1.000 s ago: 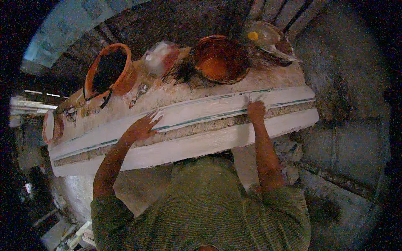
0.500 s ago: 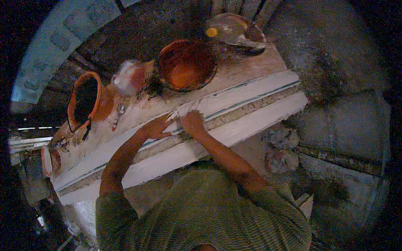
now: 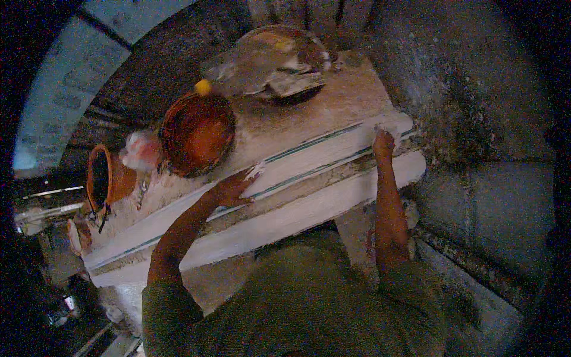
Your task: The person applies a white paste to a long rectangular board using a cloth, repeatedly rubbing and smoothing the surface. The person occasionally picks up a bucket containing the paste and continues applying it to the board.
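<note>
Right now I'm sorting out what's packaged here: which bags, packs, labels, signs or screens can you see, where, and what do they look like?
Plastic bag: on the bench between the orange bowl and the orange pot; crumpled, whitish with a pink tint.
Clear plastic sheet: over the basin at the far end; wrinkled, see-through, dusty.
No labels, signs or screens are visible.

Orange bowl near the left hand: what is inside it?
The orange bowl shows only a reddish-brown inner wall, with nothing distinct inside. The picture is too dim and blurred to rule out a residue.

Matt white plaster moulding (image 3: 309,178), rough
</note>
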`<state>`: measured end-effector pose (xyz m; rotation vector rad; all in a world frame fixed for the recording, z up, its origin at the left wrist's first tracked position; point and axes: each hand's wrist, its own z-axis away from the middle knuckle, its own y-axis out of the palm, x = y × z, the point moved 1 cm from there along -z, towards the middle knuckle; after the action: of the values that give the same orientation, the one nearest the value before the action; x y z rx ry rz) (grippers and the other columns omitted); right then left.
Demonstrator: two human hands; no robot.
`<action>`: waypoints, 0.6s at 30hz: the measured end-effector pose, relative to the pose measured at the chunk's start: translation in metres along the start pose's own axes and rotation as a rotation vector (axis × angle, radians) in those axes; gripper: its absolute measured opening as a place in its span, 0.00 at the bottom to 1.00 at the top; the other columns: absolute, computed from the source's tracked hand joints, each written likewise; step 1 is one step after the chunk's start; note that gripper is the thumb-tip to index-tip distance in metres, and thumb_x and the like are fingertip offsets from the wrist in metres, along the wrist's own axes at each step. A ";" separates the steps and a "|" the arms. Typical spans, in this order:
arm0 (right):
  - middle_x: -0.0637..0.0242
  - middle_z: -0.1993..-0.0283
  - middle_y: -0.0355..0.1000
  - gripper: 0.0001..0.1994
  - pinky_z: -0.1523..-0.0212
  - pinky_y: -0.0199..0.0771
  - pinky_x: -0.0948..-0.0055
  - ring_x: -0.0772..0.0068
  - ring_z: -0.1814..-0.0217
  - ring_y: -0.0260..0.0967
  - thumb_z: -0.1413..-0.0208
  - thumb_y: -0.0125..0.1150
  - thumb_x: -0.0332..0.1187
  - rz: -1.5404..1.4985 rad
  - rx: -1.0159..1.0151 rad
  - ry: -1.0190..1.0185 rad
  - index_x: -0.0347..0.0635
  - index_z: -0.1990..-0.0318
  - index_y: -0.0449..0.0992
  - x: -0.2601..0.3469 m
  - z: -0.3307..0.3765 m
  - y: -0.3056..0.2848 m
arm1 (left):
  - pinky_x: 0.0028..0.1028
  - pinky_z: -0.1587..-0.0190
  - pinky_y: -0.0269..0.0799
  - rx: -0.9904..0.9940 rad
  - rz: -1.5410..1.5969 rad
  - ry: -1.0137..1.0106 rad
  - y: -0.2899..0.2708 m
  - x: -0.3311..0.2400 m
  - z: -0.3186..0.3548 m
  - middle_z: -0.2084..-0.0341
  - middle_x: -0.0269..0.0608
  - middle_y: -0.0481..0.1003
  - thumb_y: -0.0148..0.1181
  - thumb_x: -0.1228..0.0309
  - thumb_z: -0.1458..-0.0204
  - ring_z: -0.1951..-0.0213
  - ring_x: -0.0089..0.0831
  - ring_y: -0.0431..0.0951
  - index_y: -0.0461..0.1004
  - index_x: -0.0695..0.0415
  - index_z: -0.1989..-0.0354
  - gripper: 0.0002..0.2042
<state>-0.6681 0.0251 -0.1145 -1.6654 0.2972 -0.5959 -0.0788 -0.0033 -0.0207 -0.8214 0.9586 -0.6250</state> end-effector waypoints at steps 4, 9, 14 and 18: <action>0.42 0.44 0.76 0.20 0.33 0.61 0.38 0.33 0.38 0.68 0.38 0.54 0.44 0.125 0.177 -0.418 0.38 0.48 0.81 0.071 0.068 -0.007 | 0.45 0.23 0.46 -0.086 0.077 0.150 -0.018 -0.032 -0.082 0.23 0.66 0.38 0.51 0.41 0.38 0.24 0.60 0.46 0.44 0.57 0.21 0.45; 0.46 0.50 0.79 0.19 0.38 0.68 0.39 0.38 0.44 0.74 0.37 0.50 0.43 0.190 0.174 -0.420 0.40 0.57 0.85 0.144 0.096 -0.050 | 0.46 0.23 0.47 -0.018 -0.041 0.098 -0.029 -0.065 -0.214 0.24 0.67 0.41 0.47 0.44 0.34 0.24 0.61 0.47 0.42 0.57 0.21 0.41; 0.48 0.53 0.78 0.17 0.49 0.76 0.45 0.43 0.49 0.75 0.37 0.53 0.42 0.330 0.464 -0.192 0.40 0.57 0.83 0.001 -0.015 -0.033 | 0.47 0.24 0.50 -0.340 0.008 0.261 -0.054 -0.139 -0.336 0.24 0.67 0.41 0.43 0.44 0.32 0.25 0.60 0.50 0.46 0.56 0.22 0.38; 0.49 0.48 0.77 0.18 0.43 0.73 0.42 0.41 0.44 0.74 0.39 0.56 0.44 0.399 0.272 -0.124 0.43 0.50 0.81 -0.130 -0.096 -0.018 | 0.47 0.24 0.51 -0.390 -0.095 0.257 -0.065 -0.191 -0.414 0.24 0.61 0.45 0.41 0.42 0.32 0.25 0.56 0.52 0.52 0.56 0.24 0.37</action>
<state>-0.8301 0.0146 -0.1167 -1.3261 0.4255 -0.2202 -0.5389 -0.0255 -0.0151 -1.1565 1.3062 -0.6449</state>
